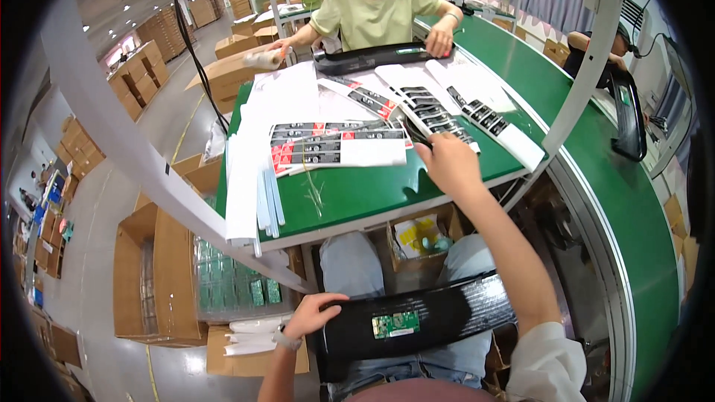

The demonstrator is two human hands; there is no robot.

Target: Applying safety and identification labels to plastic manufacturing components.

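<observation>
- Head view: the left hand (313, 316) is half spread, thumb and fingers parted, lying over the left end of a long black panel (439, 321) on the person's lap.
- The right hand (451, 164) reaches onto the desk (357, 207), fingers curled downward at the near end of a row of black-printed strips (436, 115); its fingertips are partly hidden, so I cannot tell whether it pinches one.
- The black panel is smooth and glossy, gently curved, with bright streaks of light on its right part; a small green circuit board (396, 324) lies flat on its face.
- The desk has a shiny green top. Left of the right hand, red, black and white label sheets (328, 150) lie overlapping, thin and flat.
- Narrow pale-blue strips (269, 201) and long white sheets (242, 193) hang over the desk's left front corner.
- Across the desk, a co-worker's hand (441, 37) rests on a second black panel (372, 58); their other hand holds a translucent roll (264, 58).
- Below, a brown cardboard box (421, 257) contains a crumpled yellow-and-white bag (418, 235).
</observation>
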